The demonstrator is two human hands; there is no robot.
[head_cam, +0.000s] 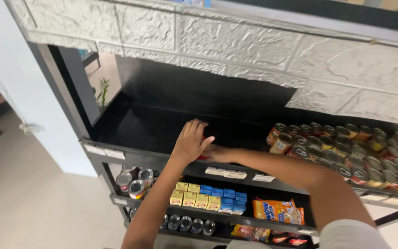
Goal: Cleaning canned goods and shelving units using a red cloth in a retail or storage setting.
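- Reaching both bare hands onto the black top shelf (153,127) of a dark metal shelving unit, near its front edge.
- Resting the left hand (190,143) palm down, fingers loosely spread and flat; grip open, closed on nothing that can be seen.
- Lying just behind it, the right hand (217,153), mostly hidden by the left hand and blurred; grip state impossible to tell.
- Showing between the two hands, a small red object (203,146), touching or just beside both; too hidden to name more exactly.
- Standing to the right on the same shelf, packed rows of tin cans (351,154) with silver lids and red-and-yellow labels, well apart from the hands.
- Leaving the left part of that shelf bare and dark.
- Sitting along the shelf's front edge, white price labels (233,174).
- Lining the shelf below: small yellow boxes (194,196), small blue boxes (229,198) beside them, and an orange snack packet (277,211) further right.
- Lying at the left of that level, more cans on their sides (134,182); beneath, a row of silver-topped cans (190,224).
- Running above the unit, a white stone-textured wall panel (236,41).
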